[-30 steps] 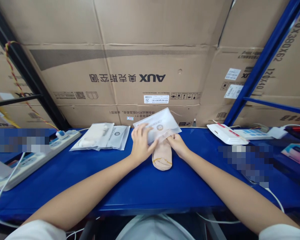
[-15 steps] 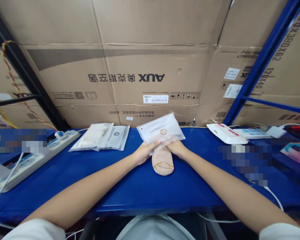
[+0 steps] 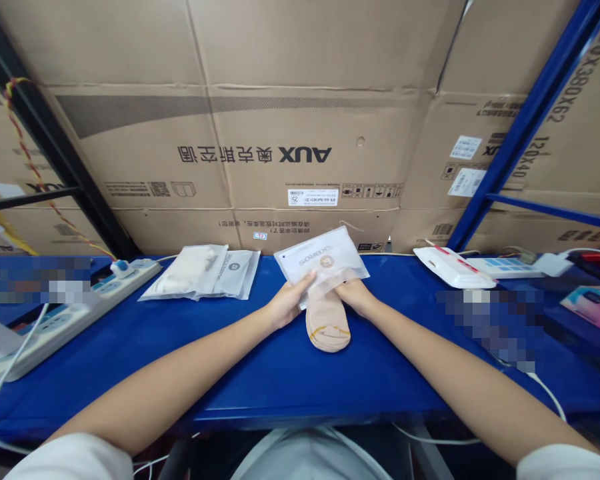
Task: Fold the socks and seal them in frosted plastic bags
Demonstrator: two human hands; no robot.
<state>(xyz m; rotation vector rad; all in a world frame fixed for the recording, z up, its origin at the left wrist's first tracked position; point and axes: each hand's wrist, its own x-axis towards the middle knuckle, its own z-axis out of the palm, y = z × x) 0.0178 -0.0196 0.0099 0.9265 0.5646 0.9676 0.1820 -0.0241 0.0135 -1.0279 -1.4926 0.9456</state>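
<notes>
Frosted plastic sock bag (image 3: 323,259) lies mid-bench just past the hands, printed side up, its lower edge held by both hands. Clock directions run from the hands, 12 pointing away from the person. Largest first: AUX cardboard cartons (image 3: 305,133) stand as a wall at 12, a blue steel rack upright (image 3: 527,127) rises at 1 to 2 o'clock, and a blue-covered workbench (image 3: 280,393) runs across under everything. White power strip (image 3: 75,313) sits at 9 to 10, angled along the bench, probably put there to keep it out of the hands' way. Two sealed white packs (image 3: 200,273) lie side by side at 10, well apart from the hands, likely set aside for that reason too. White packet (image 3: 453,268) sits at 2 to 3 (pixelated patch just below it, nothing readable there). Beige ankle sock (image 3: 328,325) lies flat at 6 from the bag, rounded end toward the person; its other end meets the bag's lower edge, but whether under the film or inside it, cannot tell. Left hand (image 3: 287,305) is a narrow pinch on the bag's lower left corner, fingers (image 3: 300,283) on the film. Right hand (image 3: 356,297) is also narrow, at the lower right edge, fingers hidden by the film, so its hold is unclear. Both sit close together, likely steadying the bag against the sock.
</notes>
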